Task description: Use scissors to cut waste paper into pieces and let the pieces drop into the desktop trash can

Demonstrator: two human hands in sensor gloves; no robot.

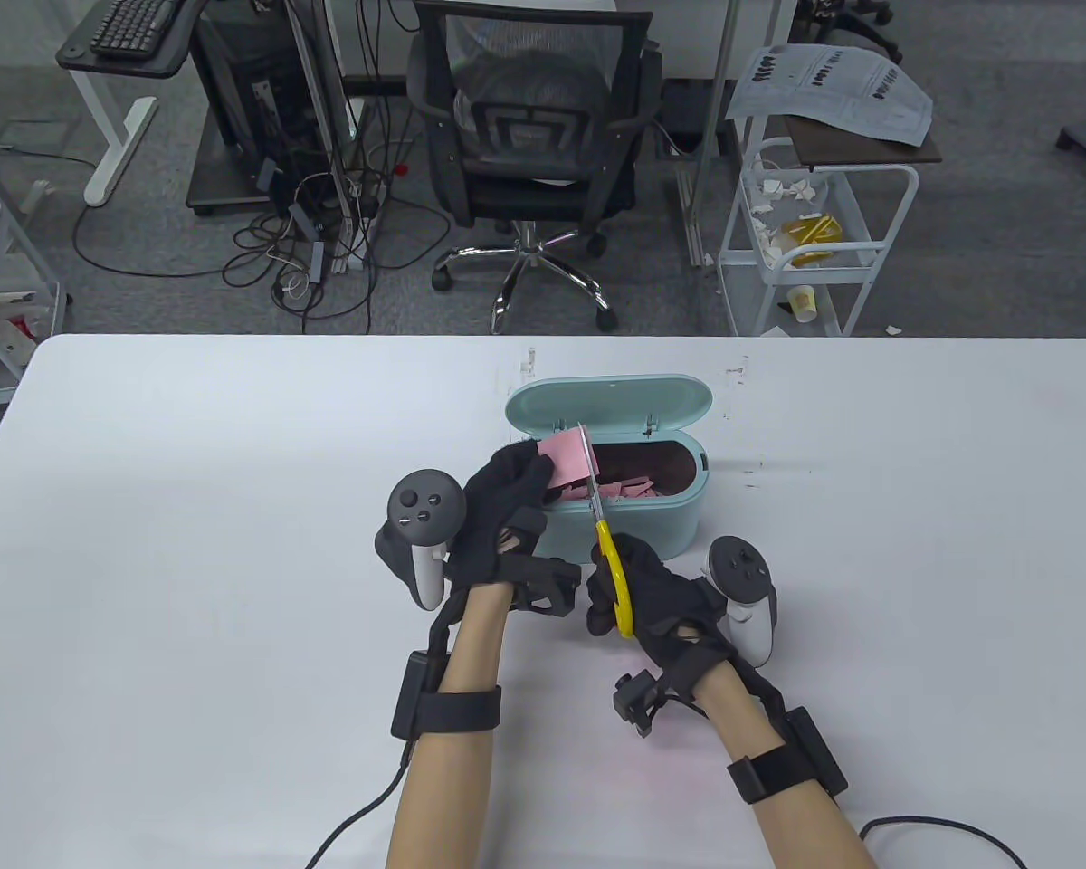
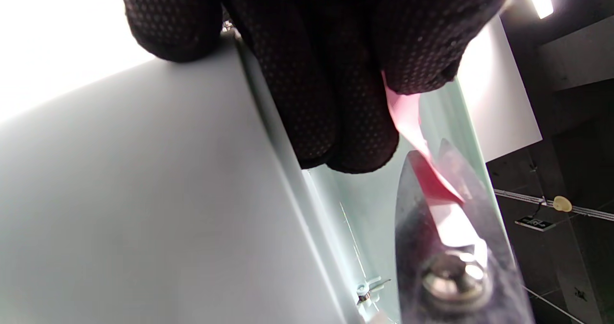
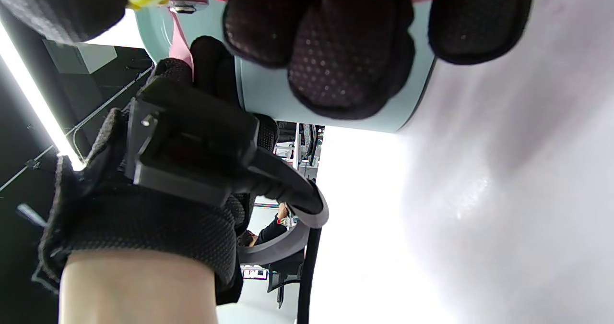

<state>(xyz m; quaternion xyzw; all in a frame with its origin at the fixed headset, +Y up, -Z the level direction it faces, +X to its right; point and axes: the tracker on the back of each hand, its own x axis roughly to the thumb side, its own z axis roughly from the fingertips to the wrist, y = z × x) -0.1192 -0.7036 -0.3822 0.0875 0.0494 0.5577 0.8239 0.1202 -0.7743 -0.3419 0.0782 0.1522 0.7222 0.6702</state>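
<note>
Pink paper is what catches the eye from above: the left hand pinches a small sheet of it over the left end of the mint-green desktop trash can, whose lid stands open behind. The right hand is curled through the yellow handles of the scissors, blades reaching forward over the bin's near rim with the sheet between them. Pink scraps lie inside the bin. The white table spreads wide and bare to both sides of the hands; its far edge runs just behind the lid, with an office chair and a white cart beyond.

Left wrist view: gloved fingertips grip the paper's edge, and the strip runs down between the parted blades close to the pivot screw. The bin wall fills the left side.

Right wrist view: the right hand's fingers wrap a handle loop at the top edge. The bin's rounded end sits just behind them, the left hand beside it, and bright tabletop opens out to the right.
</note>
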